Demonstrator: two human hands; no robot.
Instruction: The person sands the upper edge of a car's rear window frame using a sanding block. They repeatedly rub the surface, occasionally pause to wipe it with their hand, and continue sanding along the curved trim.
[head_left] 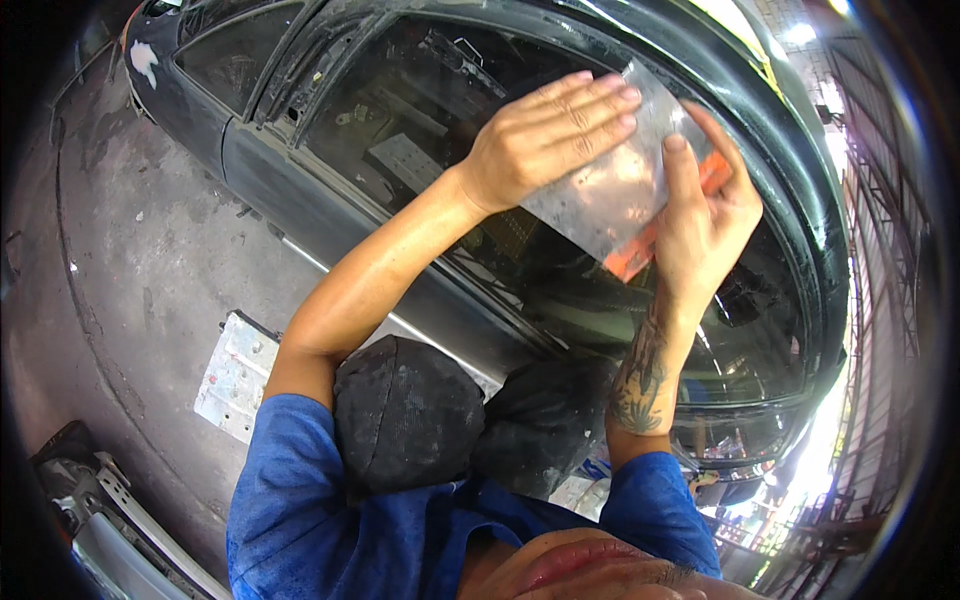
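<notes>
A thin grey metal plate (607, 205) with an orange strip (632, 254) along one edge is held up over the side window of a dark car. My left hand (560, 135) lies across the plate's upper left part, with its fingers stretched out flat on the surface. On the opposite side, my right hand (708, 215) grips the plate near the orange strip. Its thumb presses on the shiny face, and the other fingers reach round the far edge, partly hidden.
The dark car's lower door panel (330, 235) runs between me and the window. A paint-spotted white platform (228, 385) stands on the grey concrete floor (150, 270) to my left. Loose car body parts (110, 510) lie at the lower left. My bent knees (405, 415) are close below my arms.
</notes>
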